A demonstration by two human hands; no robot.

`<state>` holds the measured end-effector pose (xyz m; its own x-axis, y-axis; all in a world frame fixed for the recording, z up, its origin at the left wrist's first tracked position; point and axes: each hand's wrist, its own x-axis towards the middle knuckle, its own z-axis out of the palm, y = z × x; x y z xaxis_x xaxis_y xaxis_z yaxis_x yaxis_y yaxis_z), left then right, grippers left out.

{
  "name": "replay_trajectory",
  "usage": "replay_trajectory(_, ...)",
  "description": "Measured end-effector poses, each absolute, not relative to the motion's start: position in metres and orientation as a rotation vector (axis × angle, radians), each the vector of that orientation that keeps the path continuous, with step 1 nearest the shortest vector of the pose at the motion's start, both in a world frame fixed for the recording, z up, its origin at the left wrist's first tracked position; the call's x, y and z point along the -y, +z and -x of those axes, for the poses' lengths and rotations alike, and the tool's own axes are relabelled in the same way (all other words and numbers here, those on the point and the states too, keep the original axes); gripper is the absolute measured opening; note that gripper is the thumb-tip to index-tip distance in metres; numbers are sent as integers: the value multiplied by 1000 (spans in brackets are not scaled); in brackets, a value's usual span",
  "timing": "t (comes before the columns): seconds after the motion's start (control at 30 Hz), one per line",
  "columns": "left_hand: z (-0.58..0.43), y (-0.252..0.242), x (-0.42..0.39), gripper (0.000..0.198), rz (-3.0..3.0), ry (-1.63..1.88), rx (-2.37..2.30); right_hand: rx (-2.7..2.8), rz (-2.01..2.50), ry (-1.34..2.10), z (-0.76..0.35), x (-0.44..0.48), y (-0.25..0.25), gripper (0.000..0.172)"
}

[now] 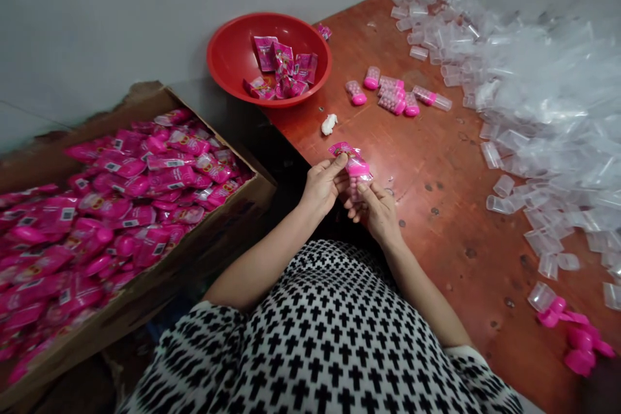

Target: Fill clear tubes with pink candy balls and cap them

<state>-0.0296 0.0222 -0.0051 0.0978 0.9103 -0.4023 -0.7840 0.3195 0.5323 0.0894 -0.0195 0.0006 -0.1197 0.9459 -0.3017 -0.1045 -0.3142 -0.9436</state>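
– Where's the pink-capped container?
– Between my hands: my left hand pinches the pink wrapper beside its cap; my right hand grips the beaded end. I'd best press lightly, keeping both ends steady.

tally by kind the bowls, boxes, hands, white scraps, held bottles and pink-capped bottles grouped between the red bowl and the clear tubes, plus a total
Red bowl: 1
Cardboard box: 1
Hands: 2, left hand and right hand
White scrap: 1
Held bottle: 1
Grouped bottles: 6 that show
Total: 12
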Motion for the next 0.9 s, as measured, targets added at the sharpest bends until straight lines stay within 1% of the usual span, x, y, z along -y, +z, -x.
replay_trajectory(0.17, 30, -4, -23, 33, -284, 1263, -695, 1124, 1329, 1399, -91, 19, -2, 32)
replay_trajectory(0.33, 31, -4, -24, 37, -387, 1207, -698, 1156, 1284, 1425, -91, 19, -5, 31)
replay_trajectory(0.47, 29, -3, -24, 33, -440, 1152, -711, 1150, 1296, 1366, -91, 17, -7, 30)
replay_trajectory(0.53, 30, -3, -25, 33, -465, 1135, -722, 1125, 1264, 1419, -93, 15, -8, 29)
replay_trajectory(0.63, 33, -4, -29, 32, -530, 1094, -749, 1053, 1187, 1593, -96, 13, -10, 31)
replay_trajectory(0.7, 35, -4, -31, 31, -603, 1078, -771, 1046, 1184, 1616, -97, 12, -10, 31)
replay_trajectory(0.83, 35, -3, -33, 28, -669, 1106, -821, 1188, 1292, 1337, -95, 14, -7, 27)
replay_trajectory(0.9, 34, -1, -32, 28, -666, 1114, -825, 1211, 1294, 1299, -94, 14, -6, 26)
